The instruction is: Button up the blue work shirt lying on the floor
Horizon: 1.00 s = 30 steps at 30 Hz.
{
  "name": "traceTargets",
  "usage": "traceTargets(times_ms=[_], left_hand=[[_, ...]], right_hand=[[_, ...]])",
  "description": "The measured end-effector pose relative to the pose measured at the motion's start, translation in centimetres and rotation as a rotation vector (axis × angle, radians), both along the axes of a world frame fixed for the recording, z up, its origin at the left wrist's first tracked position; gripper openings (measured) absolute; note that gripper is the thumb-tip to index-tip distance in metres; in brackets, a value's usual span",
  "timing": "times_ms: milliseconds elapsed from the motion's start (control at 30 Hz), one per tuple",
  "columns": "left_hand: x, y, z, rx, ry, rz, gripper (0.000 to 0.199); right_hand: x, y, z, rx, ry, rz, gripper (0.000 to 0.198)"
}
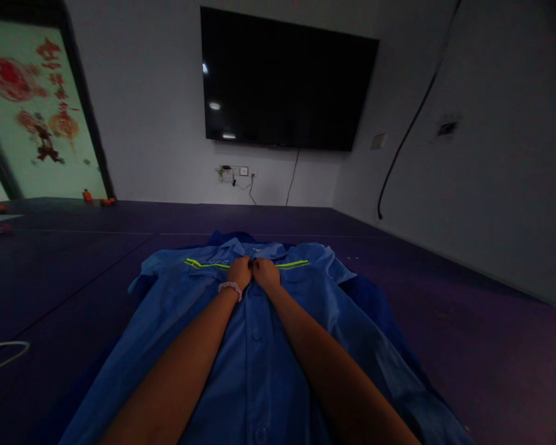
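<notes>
A blue short-sleeved work shirt [287, 315] lies spread out, front side up, its collar pointing away from me. Yellow-green stripes [294, 264] cross its chest, with some lettering above the left one. My left hand [240, 273], with a beaded bracelet at the wrist, pinches the shirt's front placket just below the collar. Close beside it, my right hand [265, 272] is closed on the other side of the same placket. A small dark bit shows between the fingers; what it is I cannot make out. Lower down the placket, buttons [256, 335] are visible.
Darker blue cloth [375, 303] lies beneath the shirt on the dark purple surface [445, 321]. A white cable [9, 343] rests at the left. Orange objects [88, 196] stand near the door. A large television [287, 80] hangs on the wall, and a black cable [403, 139] dangles at right.
</notes>
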State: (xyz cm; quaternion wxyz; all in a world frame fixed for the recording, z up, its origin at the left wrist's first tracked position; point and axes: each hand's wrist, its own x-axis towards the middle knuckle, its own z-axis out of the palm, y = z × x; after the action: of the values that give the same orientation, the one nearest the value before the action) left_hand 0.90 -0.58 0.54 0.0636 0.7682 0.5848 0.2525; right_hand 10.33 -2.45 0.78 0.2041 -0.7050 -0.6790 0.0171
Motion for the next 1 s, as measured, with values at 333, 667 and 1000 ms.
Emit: traceTargets(times_ms=[333,667,1000], left_hand=[[-0.05,0.19,0.01,0.015,-0.014,-0.017,0.022],[-0.07,-0.1,0.17,0.04,-0.026,-0.025,0.021],[-0.03,-0.39,0.33,0.058,-0.031,-0.008,0.022]], right_hand=[[0.01,-0.08,0.11,0.006,0.008,0.002,0.033],[-0.02,-0.05,0.06,0.002,0.026,-0.003,0.032],[0.06,0.22,-0.1,0.008,0.044,-0.003,0.033]])
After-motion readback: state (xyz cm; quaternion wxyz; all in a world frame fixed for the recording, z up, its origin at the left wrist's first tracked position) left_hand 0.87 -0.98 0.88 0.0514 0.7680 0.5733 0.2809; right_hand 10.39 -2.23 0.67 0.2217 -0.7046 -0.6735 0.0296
